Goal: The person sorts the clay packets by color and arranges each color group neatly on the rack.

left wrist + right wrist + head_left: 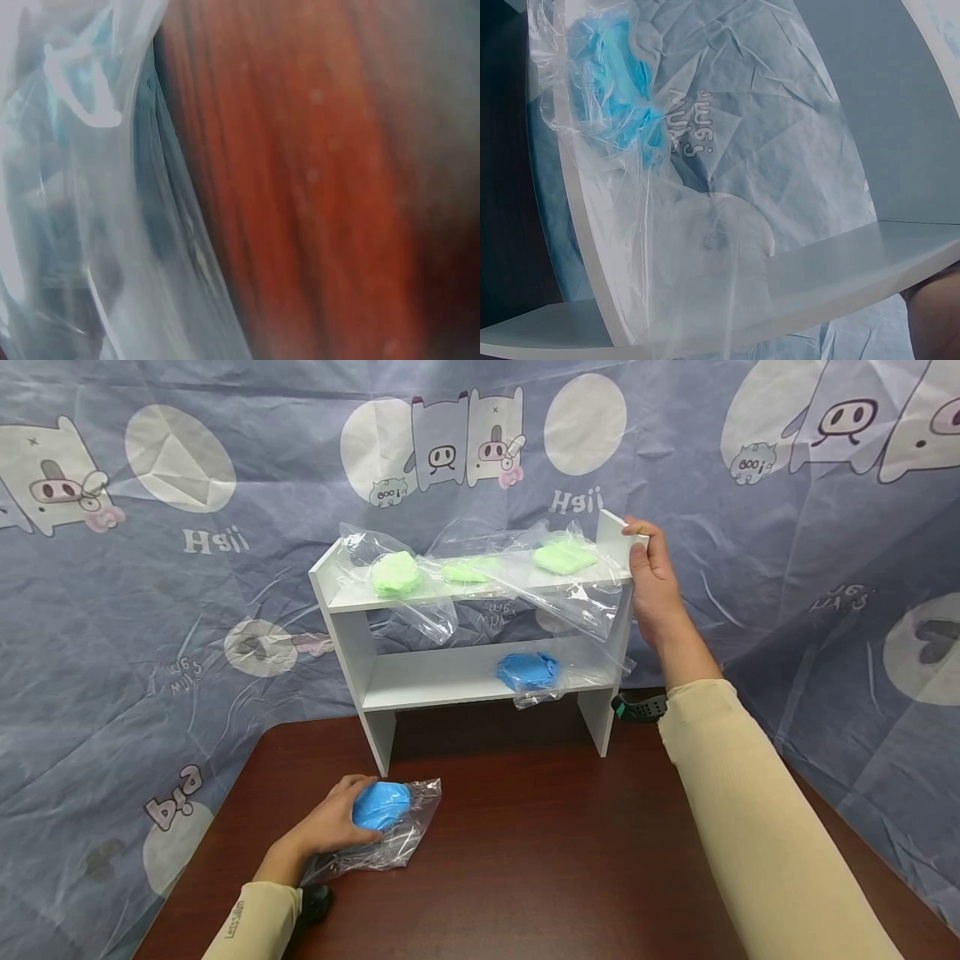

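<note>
My left hand (337, 817) grips a blue lump (381, 806) in a clear plastic bag (405, 839), low over the table's left part; the left wrist view has only blurred plastic (82, 187) beside red-brown wood. With my right hand (654, 578) I hold the upper right side panel of a white two-tier shelf (427, 681). Another bagged blue lump (528, 670) lies on the lower board, seen also in the right wrist view as a crumpled blue shape (615, 75). Along the upper board are bagged green lumps: left (396, 574), middle (468, 570) and right (564, 556).
The shelf stands at the back of a dark red-brown table (510, 860). Behind it hangs a grey-blue cloth (285, 543) printed with cartoon pigs. Loose plastic from the bags droops over the front edges of both boards.
</note>
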Demonstrator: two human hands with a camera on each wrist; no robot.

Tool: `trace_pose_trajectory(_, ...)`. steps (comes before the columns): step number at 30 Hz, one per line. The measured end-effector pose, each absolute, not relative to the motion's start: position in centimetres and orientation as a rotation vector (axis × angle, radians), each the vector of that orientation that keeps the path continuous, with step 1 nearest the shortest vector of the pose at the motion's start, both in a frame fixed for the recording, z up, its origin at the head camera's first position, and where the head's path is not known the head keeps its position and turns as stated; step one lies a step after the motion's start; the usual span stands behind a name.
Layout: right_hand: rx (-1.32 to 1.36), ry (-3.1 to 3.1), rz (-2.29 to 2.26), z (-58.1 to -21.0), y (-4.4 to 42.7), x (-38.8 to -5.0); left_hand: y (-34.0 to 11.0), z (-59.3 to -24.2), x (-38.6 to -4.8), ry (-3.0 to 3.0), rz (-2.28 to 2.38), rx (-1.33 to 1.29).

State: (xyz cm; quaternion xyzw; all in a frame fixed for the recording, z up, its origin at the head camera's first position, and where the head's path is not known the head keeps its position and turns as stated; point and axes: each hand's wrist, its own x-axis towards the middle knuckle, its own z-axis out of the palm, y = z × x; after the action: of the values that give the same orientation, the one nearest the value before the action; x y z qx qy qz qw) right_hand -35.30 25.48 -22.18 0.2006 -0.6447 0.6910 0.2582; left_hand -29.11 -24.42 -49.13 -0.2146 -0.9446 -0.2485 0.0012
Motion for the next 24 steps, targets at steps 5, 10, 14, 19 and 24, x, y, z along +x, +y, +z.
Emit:
trace_pose_trajectory(5, 0.542, -1.751, 1.868, -22.2, 25.6, -35.3, -24.2, -48.9, -29.0, -2.952, -0.761, -0.676)
trace_pose_trajectory(10, 0.539, -1.754, 1.868, -22.2, 25.7, -35.3, -23.9, -48.5, -28.9, -2.945, -0.744, -0.676)
trace_pose_trajectory(14, 0.537, -1.75, 1.874, -22.1, 25.7, -35.1, -23.7, -48.1, -28.9, -2.94, -0.741, -0.662)
trace_pose_trajectory(19, 0.542, -1.756, 1.872, -22.1, 25.8, -35.4, -23.7, -47.8, -28.9, -2.952, -0.784, -0.66)
trace_pose_trajectory(24, 0.545, -1.766, 1.86, -22.6, 26.2, -36.4, -23.8, -47.8, -28.9, -2.948, -0.871, -0.679)
